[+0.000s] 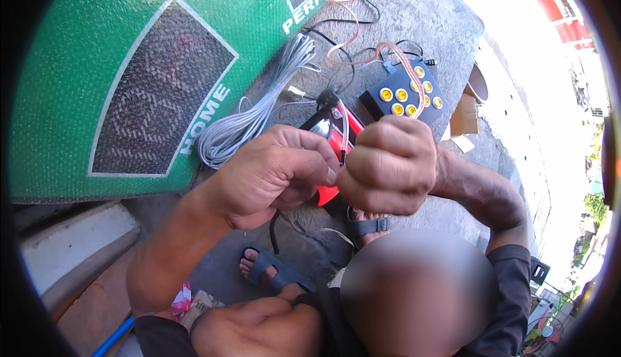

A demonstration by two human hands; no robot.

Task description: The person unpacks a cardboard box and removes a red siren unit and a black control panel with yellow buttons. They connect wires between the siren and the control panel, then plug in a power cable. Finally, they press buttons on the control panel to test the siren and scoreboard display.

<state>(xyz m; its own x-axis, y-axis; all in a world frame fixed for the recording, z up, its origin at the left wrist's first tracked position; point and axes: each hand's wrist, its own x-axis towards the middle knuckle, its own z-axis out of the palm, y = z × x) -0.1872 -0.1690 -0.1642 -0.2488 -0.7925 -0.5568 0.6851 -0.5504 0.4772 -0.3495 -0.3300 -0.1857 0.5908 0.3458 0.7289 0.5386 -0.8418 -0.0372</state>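
My left hand (275, 176) and my right hand (391, 166) are raised close together, nearly touching. The left thumb and forefinger are pinched at a thin wire (343, 152) with a short dark sleeve, which runs down between the hands. My right hand is a closed fist beside that wire; what lies inside it is hidden. Below the hands is a red-and-black device (328, 196) with a shiny rounded part, mostly covered by them. Just beyond the right fist, a black box (392, 80) carries several round yellow buttons. Copper-coloured twin wire (411, 69) loops over it.
A green panel (71, 66) with dark framed windows fills the upper left. Beside it lies a bundle of grey cable (249, 127). Black cords trail over the concrete (440, 8). A cardboard piece (464, 116) is at the right. My sandalled foot (272, 271) is below.
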